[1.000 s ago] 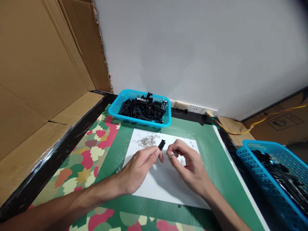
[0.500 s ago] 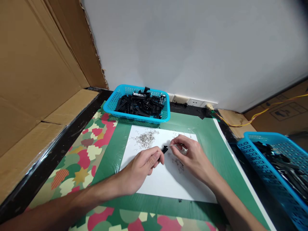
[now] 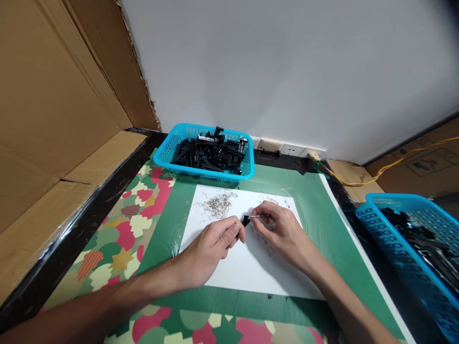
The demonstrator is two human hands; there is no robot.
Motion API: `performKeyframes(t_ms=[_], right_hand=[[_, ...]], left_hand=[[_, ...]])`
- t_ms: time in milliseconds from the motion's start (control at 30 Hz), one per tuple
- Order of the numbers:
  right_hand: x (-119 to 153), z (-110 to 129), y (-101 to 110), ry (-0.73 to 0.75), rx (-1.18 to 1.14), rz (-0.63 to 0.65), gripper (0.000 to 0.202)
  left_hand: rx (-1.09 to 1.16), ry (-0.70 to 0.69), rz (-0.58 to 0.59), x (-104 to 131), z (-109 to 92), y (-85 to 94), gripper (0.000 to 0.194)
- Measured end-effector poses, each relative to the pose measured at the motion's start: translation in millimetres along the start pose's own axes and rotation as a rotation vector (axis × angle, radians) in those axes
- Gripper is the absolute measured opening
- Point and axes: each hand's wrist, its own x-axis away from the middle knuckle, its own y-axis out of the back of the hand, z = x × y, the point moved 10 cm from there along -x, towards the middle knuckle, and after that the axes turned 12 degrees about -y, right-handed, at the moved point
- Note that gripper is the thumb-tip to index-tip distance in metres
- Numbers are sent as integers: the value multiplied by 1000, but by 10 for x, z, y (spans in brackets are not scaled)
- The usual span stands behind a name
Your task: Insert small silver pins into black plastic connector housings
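Observation:
My left hand (image 3: 218, 243) is closed around a small black plastic part (image 3: 245, 220), whose end sticks out past the fingers. In a pinch, my right hand (image 3: 279, 227) holds a thin metal pin (image 3: 256, 216), its tip at the black part's end; whether they touch I cannot tell. Both hands are over a white sheet (image 3: 236, 272). A heap of tiny wire springs or clips (image 3: 218, 205) lies on the sheet beyond my left hand. More small wire pieces (image 3: 268, 198) are scattered around my right hand, some hidden beneath it.
At the back stands a blue basket (image 3: 204, 173) full of black plastic parts. A second blue basket (image 3: 398, 253) with black parts is at the right. Cardboard (image 3: 64, 95) walls the left side. Wall sockets (image 3: 292, 150) and a yellow cable (image 3: 380, 172) run behind.
My right hand has shifted slightly left, bringing the pin closer to the black part. My left hand keeps its hold, nearly still. The view has moved a little.

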Motion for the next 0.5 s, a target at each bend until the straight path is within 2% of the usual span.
performKeyframes(t_ms=[300,500], right_hand=[[-5,16,-10,19,43,-52,11],[4,-2,-35,-15,81,-138,8]], left_hand=[[3,1,3,-5,13,7,47],[-3,12,5,8,13,4,46]])
